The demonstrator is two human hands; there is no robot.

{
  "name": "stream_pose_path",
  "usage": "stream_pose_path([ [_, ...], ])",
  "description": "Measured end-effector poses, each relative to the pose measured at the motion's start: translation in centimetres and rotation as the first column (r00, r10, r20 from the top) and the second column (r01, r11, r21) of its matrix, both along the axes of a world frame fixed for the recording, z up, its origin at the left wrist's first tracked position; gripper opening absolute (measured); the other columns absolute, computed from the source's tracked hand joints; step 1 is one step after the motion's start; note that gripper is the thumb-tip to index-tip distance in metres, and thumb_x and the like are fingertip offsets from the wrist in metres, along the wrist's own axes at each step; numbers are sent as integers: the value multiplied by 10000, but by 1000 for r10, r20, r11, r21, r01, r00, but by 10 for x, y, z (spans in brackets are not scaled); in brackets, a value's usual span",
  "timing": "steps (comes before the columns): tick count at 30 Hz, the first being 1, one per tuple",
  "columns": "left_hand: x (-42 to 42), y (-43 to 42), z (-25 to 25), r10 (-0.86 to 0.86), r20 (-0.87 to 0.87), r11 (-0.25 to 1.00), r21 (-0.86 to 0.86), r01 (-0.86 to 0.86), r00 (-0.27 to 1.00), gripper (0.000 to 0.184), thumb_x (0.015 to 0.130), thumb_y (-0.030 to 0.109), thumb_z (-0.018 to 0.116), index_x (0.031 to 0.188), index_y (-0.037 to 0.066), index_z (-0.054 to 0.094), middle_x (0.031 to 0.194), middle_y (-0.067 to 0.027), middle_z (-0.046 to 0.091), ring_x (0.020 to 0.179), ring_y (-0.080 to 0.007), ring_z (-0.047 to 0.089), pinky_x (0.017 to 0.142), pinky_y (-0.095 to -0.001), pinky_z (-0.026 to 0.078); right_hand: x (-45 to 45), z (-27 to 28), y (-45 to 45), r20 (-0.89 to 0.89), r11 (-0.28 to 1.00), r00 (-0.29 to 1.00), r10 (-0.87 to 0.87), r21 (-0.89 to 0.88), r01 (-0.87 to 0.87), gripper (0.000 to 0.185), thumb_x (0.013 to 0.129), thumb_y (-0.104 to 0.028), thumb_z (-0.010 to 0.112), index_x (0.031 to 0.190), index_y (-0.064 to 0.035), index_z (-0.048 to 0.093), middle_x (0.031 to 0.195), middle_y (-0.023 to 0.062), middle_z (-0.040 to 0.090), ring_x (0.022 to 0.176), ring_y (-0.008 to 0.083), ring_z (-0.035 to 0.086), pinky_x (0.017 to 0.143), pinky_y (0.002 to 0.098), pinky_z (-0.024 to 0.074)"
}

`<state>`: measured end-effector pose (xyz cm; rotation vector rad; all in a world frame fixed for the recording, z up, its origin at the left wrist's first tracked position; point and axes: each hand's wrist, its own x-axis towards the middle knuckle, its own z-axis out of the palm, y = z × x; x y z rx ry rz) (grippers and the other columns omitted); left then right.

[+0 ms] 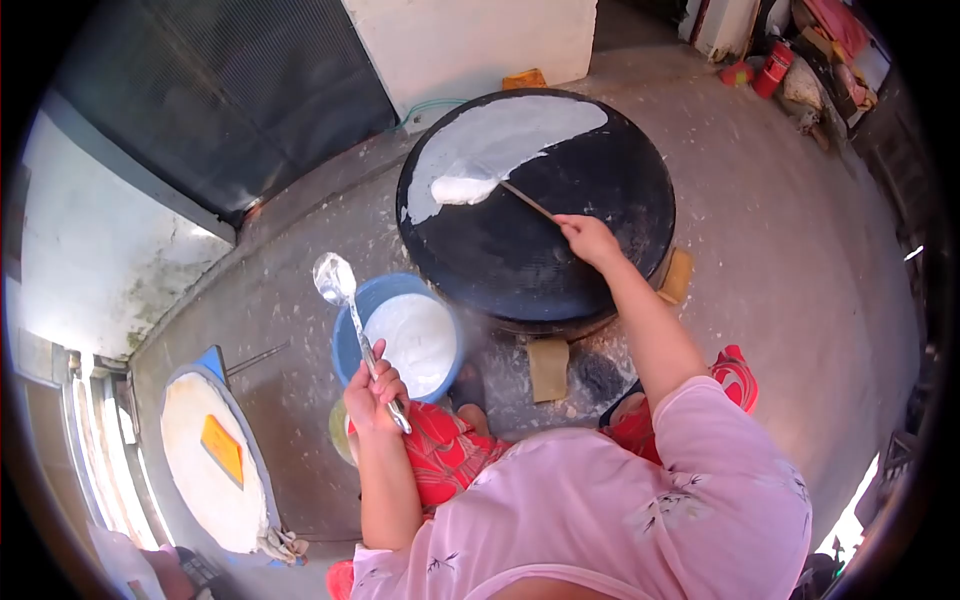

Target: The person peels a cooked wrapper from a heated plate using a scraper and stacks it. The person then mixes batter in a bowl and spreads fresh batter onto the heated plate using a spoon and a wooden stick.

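Note:
On the large round black griddle (590, 220), white batter (520, 125) covers the upper left part. My right hand (590, 242) is closed on the wooden handle of a spreader (528, 200), whose far end rests in a thick mound of batter at the griddle's left. My left hand (376, 388) grips a metal ladle (337, 280) coated in white, its bowl pointing up and away from me. Just beyond that hand is a blue bucket (345, 340) holding white batter (410, 340), with the ladle's handle passing over its left edge.
At the lower left, a round board holds a stack of pale flat sheets (205, 490) with a yellow scraper (222, 450) on top. Blocks (548, 370) stand by the griddle's base. A red extinguisher (773, 70) and piled items are at the upper right.

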<state>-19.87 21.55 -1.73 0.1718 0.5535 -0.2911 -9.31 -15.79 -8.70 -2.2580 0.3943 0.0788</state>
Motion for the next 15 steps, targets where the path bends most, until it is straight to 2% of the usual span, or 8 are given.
stream_pose_path([
  [3,2,-1,4,17,-11,1000,25,-17,1000,341,914,200,322,1112,-45,455,640,-46,431,450,-99,364,364,-214,299,-1,-16,17,82,995,993,85,-63,-80,259,821,-250,518,1063,-261,608,995,67,618,924,244,584,803,318,449],
  [5,2,-1,4,16,-11,1000,15,-15,1000,337,914,197,320,1108,-43,454,637,-45,432,445,-99,363,362,-212,299,-20,26,18,-58,970,987,147,-188,-156,261,806,-257,531,1054,-269,611,995,66,616,927,249,579,794,325,454],
  [7,1,2,3,6,-6,1000,25,-5,1000,334,915,196,319,1103,-43,457,637,-45,433,446,-99,364,361,-211,300,-35,45,0,-112,973,983,142,-165,-159,266,793,-251,546,1048,-284,614,978,51,625,915,228,586,779,311,459],
  [9,1,5,0,1,0,1000,30,-1,1000,332,915,194,319,1098,-43,460,638,-46,434,448,-99,366,360,-209,300,-46,26,-16,12,995,999,-32,-91,33,262,812,-224,529,1059,-242,613,983,68,625,922,233,586,788,302,452],
  [10,1,6,-1,-5,7,1000,29,5,1000,330,915,194,319,1095,-43,461,640,-46,435,448,-99,367,360,-209,301,-44,7,-14,8,995,999,-32,-93,32,262,812,-224,529,1059,-242,613,983,68,625,922,233,586,788,302,452],
  [12,0,8,-1,-14,13,999,34,13,1000,329,915,193,319,1093,-44,463,642,-46,437,449,-99,368,359,-208,301,-41,-32,-9,160,979,981,-114,187,84,255,832,-207,510,1066,-191,610,1008,97,616,936,248,581,807,301,438],
  [13,0,8,-1,-14,12,999,30,14,1000,329,915,192,319,1092,-44,463,645,-47,438,451,-99,369,360,-209,302,-45,-31,7,168,997,986,-23,82,9,261,850,-154,504,1083,-71,587,972,128,630,874,180,597,790,262,428],
  [15,-1,12,-2,-16,6,999,31,16,1000,328,915,191,320,1092,-44,463,647,-47,438,452,-99,369,360,-209,302,-60,-21,36,102,993,992,70,83,-79,259,850,-146,497,1086,-91,587,967,140,626,877,196,596,789,262,426],
])
